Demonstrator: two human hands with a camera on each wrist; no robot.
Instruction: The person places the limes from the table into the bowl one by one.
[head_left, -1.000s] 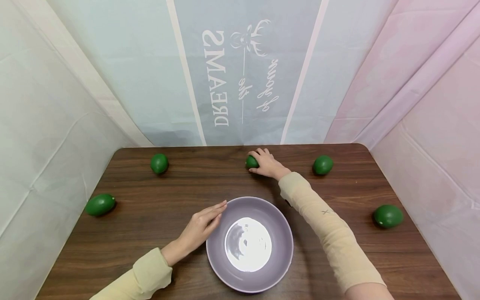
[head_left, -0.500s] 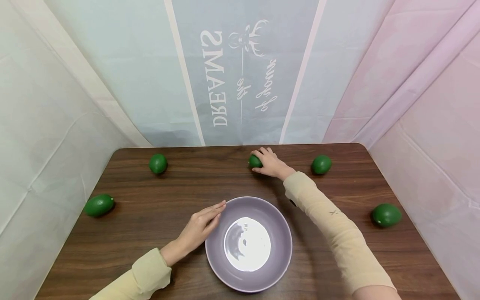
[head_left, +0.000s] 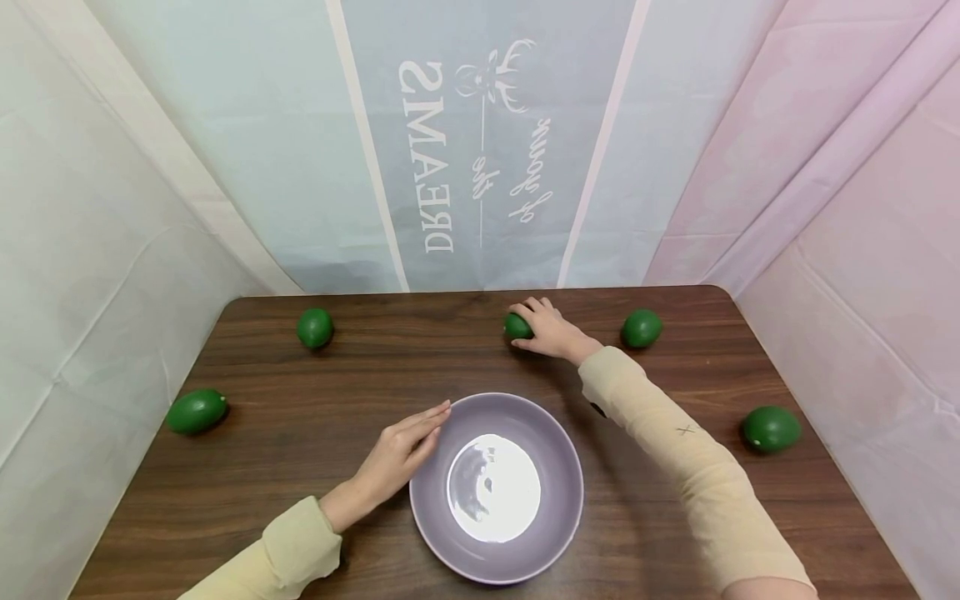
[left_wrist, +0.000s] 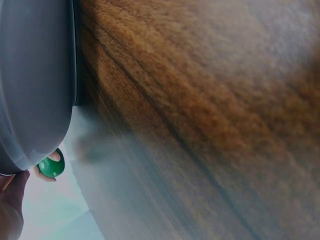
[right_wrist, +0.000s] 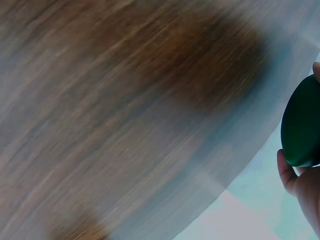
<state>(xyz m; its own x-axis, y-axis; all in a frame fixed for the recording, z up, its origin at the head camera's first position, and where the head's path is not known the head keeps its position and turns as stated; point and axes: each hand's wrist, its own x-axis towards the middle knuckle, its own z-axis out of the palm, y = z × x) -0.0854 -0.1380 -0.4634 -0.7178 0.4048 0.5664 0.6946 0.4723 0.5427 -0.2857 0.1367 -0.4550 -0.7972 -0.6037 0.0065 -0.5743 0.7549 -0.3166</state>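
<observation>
At the back middle of the table, my right hand (head_left: 551, 332) grips a green lime (head_left: 517, 327), fingers over the top and thumb on the near side. The right wrist view shows the same lime (right_wrist: 302, 125) large at the right edge, with part of the hand around it. A wide lilac bowl (head_left: 561, 500) stands at the front middle, with nothing in it. My left hand (head_left: 393, 454) lies along its upper left rim, fingers straight and close together. In the left wrist view the bowl's side (left_wrist: 37, 75) fills the left edge, fingers at its rim.
One lime (head_left: 315, 328) lies at the back left and another (head_left: 197, 411) by the left edge. On the right are a lime (head_left: 641, 328) at the back and one (head_left: 771, 429) near the edge. Cloth walls (head_left: 480, 267) enclose the wooden table (head_left: 360, 358).
My right hand has slid slightly to the right along the back of the table with the lime in its grip. My left hand and the bowl stay where they were.
</observation>
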